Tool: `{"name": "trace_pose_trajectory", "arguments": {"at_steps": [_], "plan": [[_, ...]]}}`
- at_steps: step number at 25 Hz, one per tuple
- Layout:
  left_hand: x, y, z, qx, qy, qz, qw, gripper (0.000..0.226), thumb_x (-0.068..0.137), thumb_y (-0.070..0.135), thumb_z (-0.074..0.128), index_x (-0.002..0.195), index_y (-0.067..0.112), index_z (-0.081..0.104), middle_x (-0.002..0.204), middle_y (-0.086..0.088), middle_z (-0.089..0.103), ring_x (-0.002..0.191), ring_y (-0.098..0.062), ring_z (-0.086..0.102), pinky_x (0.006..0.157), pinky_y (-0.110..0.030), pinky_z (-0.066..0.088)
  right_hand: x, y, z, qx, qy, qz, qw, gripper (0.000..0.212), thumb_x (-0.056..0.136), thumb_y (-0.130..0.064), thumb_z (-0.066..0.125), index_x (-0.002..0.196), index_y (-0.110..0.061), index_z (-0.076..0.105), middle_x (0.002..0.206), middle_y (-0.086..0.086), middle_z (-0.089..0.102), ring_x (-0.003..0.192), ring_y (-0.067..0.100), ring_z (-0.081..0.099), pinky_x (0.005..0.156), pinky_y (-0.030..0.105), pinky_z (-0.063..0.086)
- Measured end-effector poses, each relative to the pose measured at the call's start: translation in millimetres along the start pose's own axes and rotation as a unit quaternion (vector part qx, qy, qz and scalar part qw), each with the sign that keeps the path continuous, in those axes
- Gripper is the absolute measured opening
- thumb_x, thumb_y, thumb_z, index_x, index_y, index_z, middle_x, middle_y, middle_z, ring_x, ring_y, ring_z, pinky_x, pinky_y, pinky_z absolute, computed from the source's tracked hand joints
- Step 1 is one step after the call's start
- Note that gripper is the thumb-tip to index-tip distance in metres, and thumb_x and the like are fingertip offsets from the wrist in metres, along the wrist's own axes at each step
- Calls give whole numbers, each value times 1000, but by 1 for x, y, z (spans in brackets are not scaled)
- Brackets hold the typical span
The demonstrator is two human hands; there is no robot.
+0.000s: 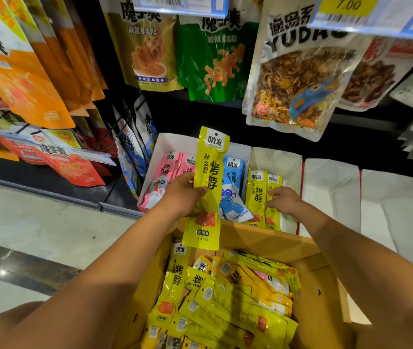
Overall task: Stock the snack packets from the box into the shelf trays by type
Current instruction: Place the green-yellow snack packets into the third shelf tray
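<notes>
My left hand (181,195) is shut on a long yellow snack packet (209,172), held upright above the open cardboard box (258,241). The box holds several yellow packets (225,298) in a loose heap. My right hand (284,200) reaches into a white shelf tray (276,159) and touches the yellow packets (263,197) standing there, its fingers on their top edges. Another white tray (172,142) to the left holds pink packets (165,177) and blue packets (232,190).
Two more white trays (331,187) (391,210) stand to the right on the bottom shelf. Large snack bags (298,79) hang on hooks above the trays, with price tags (366,13) overhead. Orange and red bags (24,79) hang at the left. Pale floor tiles (37,227) lie below left.
</notes>
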State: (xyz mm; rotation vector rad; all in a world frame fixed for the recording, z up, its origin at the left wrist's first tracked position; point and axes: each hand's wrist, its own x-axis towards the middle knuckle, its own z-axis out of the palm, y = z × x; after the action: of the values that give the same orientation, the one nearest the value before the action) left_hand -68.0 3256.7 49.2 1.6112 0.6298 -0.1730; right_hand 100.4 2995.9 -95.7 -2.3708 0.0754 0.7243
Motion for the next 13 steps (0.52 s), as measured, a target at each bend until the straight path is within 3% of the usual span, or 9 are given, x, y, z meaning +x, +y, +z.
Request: {"name": "trace_pose_trajectory", "arguments": {"at_steps": [2, 4, 7, 10, 12, 13], "plan": [[-4, 4, 1, 3, -1, 3, 1000, 16, 102, 10, 61, 107, 24, 67, 100, -1, 74, 72, -15, 67, 55, -25, 53, -15, -20, -14, -2, -2, -42, 999, 57, 84, -14, 79, 136, -10, 57, 144, 13, 53, 132, 25, 51, 98, 39, 51], [-7, 6, 3, 11, -4, 13, 1000, 17, 102, 9, 60, 98, 25, 64, 91, 4, 67, 59, -2, 63, 51, -19, 50, -37, -44, -22, -19, 6, -90, 996, 53, 85, -16, 78, 135, -12, 58, 140, 11, 55, 128, 22, 53, 88, 33, 51], [-12, 8, 10, -8, -6, 12, 1000, 17, 103, 2, 56, 114, 12, 63, 96, 0, 63, 40, 7, 55, 36, -11, 40, -79, -75, -22, -44, 17, -170, 984, 53, 88, -21, 76, 137, -16, 55, 134, 6, 58, 107, 17, 62, 76, 24, 48], [-12, 11, 17, -37, -5, -1, 999, 20, 100, 1, 59, 117, 10, 64, 106, -9, 71, 56, -8, 66, 47, -19, 50, -125, -95, -4, 7, -7, -211, 978, 64, 88, -32, 74, 144, -27, 44, 130, -5, 54, 92, 12, 67, 75, 26, 54], [-12, 9, 22, -60, -8, -13, 998, 18, 99, 2, 61, 113, 13, 64, 113, -14, 74, 79, -26, 73, 70, -40, 61, -149, -103, 13, 27, -26, -212, 977, 83, 77, -48, 79, 147, -40, 36, 131, -14, 51, 95, 12, 69, 83, 37, 57], [-12, 6, 25, -63, -8, -18, 998, 19, 98, 2, 62, 112, 14, 64, 113, -15, 74, 89, -32, 73, 79, -49, 60, -155, -104, 23, 24, -26, -210, 977, 93, 68, -57, 81, 147, -45, 32, 133, -17, 50, 102, 12, 68, 87, 40, 57]]}}
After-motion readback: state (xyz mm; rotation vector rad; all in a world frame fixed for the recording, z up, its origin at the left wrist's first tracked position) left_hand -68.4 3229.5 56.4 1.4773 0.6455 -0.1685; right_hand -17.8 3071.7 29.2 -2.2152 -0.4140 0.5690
